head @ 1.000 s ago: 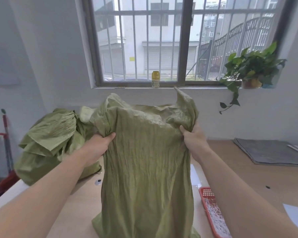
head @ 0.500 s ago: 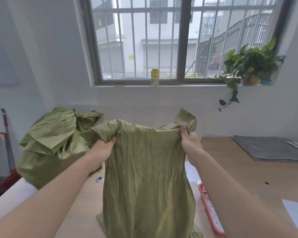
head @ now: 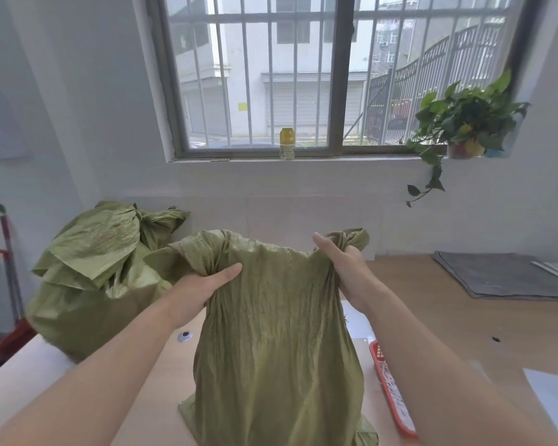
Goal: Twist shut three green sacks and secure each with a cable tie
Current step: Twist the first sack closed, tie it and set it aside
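Item: green sack [head: 277, 342], woven, crinkled, held upright at centre frame over the table [head: 458, 317], its lower end trailing onto the surface toward 6 o'clock.

Grip, left hand [head: 203, 286]: fingers closed around a gathered bunch of the mouth's left corner, thumb laid across the front.

Grip, right hand [head: 343, 265]: fingers clenched on the right corner, cloth bunched above the fist.

Handling, judged: light, limp, apparently empty; soft enough to gather and twist, yet the weave looks springy and may unwind if let go. Best hold is just under the mouth edge, both corners drawn together into one neck.

Adjacent: second green sack [head: 91, 278] at 9 o'clock, fuller, top gathered; whether tied cannot be told. Red basket [head: 392, 391] at 4 o'clock.
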`<state>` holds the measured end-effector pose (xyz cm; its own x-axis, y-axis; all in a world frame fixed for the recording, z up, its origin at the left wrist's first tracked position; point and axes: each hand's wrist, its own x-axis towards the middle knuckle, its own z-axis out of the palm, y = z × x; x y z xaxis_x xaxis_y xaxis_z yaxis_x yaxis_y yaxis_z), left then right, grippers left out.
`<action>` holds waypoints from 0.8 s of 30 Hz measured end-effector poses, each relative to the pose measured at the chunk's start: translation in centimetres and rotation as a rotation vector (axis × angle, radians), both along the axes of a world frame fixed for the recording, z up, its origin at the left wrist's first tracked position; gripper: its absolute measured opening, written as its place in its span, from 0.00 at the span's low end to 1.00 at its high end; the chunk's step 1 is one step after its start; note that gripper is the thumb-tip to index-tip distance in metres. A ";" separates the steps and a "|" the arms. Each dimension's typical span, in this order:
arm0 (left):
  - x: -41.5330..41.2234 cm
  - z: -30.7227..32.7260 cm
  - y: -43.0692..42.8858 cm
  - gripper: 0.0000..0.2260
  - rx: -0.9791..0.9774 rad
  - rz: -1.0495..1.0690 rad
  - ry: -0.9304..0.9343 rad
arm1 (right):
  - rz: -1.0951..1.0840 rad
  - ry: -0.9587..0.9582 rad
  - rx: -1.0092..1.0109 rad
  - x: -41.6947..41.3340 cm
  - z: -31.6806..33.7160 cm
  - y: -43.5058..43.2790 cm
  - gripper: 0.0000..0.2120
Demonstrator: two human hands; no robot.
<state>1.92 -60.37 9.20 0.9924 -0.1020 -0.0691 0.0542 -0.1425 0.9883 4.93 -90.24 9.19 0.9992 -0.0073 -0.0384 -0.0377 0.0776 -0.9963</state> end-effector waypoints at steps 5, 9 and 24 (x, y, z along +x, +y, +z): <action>0.5 -0.4 -0.4 0.26 0.095 0.043 0.013 | 0.073 -0.106 -0.114 -0.9 0.0 -0.2 0.41; 0.4 -0.2 -1.5 0.18 0.155 0.060 -0.037 | 0.133 -0.205 -0.091 -2.2 0.4 -0.2 0.17; -0.2 0.0 -3.1 0.02 -0.009 0.148 0.078 | -0.003 -0.178 -0.116 -2.0 -0.4 1.1 0.06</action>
<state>1.74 -63.45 9.22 0.9882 0.0437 -0.1467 0.1509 -0.1186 0.9814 2.96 -89.18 8.81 0.9901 -0.0041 0.1400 0.1398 -0.0380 -0.9895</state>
